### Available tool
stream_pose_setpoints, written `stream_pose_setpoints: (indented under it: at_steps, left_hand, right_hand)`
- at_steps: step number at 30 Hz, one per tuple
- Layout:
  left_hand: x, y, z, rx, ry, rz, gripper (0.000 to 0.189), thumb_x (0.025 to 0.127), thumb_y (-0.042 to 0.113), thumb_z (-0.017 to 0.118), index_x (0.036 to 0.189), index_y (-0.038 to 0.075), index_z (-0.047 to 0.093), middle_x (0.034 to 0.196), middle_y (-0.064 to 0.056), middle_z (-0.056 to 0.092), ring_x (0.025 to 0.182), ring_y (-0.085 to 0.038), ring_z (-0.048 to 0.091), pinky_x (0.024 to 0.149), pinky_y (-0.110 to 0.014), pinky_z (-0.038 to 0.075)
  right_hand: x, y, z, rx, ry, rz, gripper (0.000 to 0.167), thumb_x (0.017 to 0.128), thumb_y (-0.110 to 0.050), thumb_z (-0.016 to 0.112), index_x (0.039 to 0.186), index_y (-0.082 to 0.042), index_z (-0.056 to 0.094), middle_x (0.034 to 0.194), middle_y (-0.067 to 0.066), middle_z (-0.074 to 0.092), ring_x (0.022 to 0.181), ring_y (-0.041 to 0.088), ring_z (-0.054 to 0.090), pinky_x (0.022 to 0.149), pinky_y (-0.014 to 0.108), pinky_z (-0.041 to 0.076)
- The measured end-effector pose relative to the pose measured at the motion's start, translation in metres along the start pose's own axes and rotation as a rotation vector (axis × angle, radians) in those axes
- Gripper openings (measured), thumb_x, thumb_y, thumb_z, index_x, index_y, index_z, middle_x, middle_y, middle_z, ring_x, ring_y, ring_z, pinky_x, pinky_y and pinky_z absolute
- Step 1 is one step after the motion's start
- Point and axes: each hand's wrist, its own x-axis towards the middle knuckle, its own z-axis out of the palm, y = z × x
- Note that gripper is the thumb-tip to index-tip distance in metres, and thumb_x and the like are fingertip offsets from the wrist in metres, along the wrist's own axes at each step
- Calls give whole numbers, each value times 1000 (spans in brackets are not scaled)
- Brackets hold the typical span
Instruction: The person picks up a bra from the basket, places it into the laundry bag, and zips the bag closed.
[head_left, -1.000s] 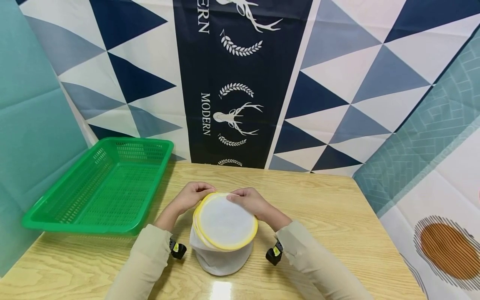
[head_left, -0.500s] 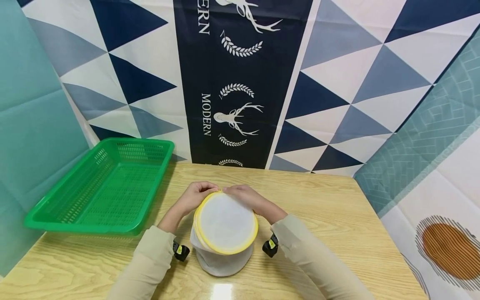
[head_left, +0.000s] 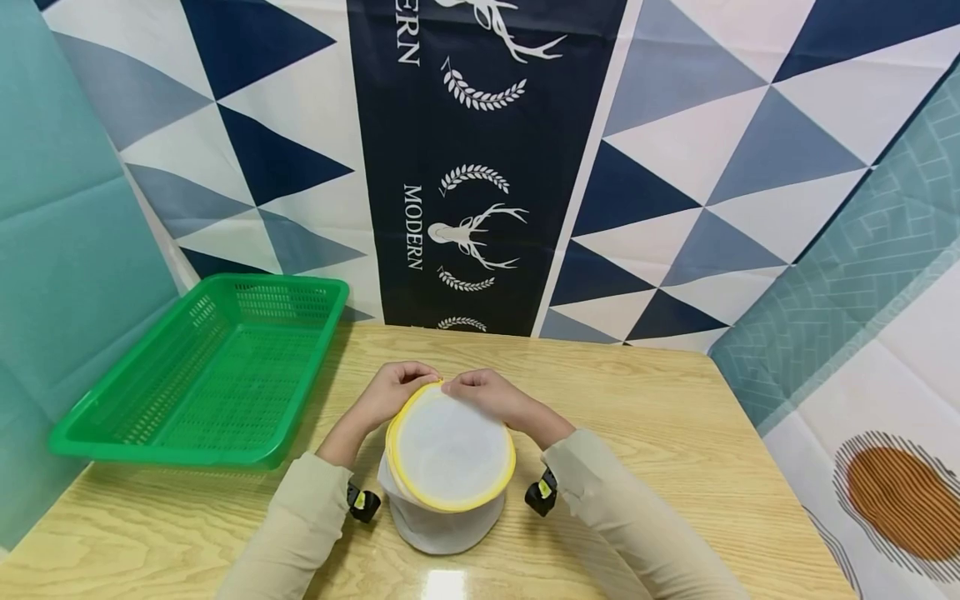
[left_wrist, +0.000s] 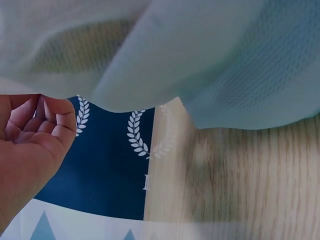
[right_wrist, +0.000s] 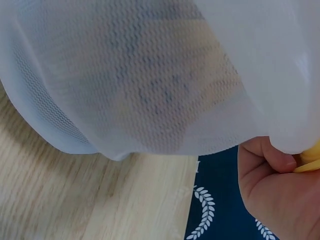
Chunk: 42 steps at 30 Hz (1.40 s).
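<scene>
Head view: a white mesh bag (head_left: 455,446) is resting between the left and right edges of the table (head_left: 622,433). On its far side, the left hand (head_left: 392,392) and right hand (head_left: 493,395), fingers curled, are pinching its yellow rim. Beyond, a green basket (head_left: 157,457) is occupying the far left corner.

The white mesh bag (head_left: 454,447) is edged yellow.
</scene>
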Motion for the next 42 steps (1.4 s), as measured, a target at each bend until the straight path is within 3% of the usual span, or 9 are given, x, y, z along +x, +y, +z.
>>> stream_pose_setpoints:
  at_steps: [17,27,35,42]
  left_hand:
    - [-3,1,5,4,35,45,25,95,19,55,107,-1,66,103,-16,66,81,-11,62,68,-23,54]
    - [-4,-1,6,-14,57,63,28,95,20,55,108,-3,65,107,-18,65,81,-8,62,68,-22,54]
    - [-6,-5,3,17,109,19,28,94,24,56,107,2,67,109,-15,65,84,-10,63,71,-23,54]
    - [-8,-3,3,18,114,17,26,94,21,56,106,1,67,106,-16,66,81,-8,61,69,-21,53]
  right_hand:
    - [-4,-1,2,20,53,6,35,97,-31,50,111,-2,64,78,-1,65,60,10,61,55,25,52]
    - [-8,-1,0,17,93,2,33,96,-29,52,108,-2,65,84,5,66,62,10,62,58,25,53]
    - [-10,2,-4,29,122,20,33,96,-28,51,111,-2,65,87,6,67,62,10,63,58,26,54]
    - [-8,1,-3,30,118,37,35,95,-31,51,108,-2,65,84,6,67,62,11,63,58,26,54]
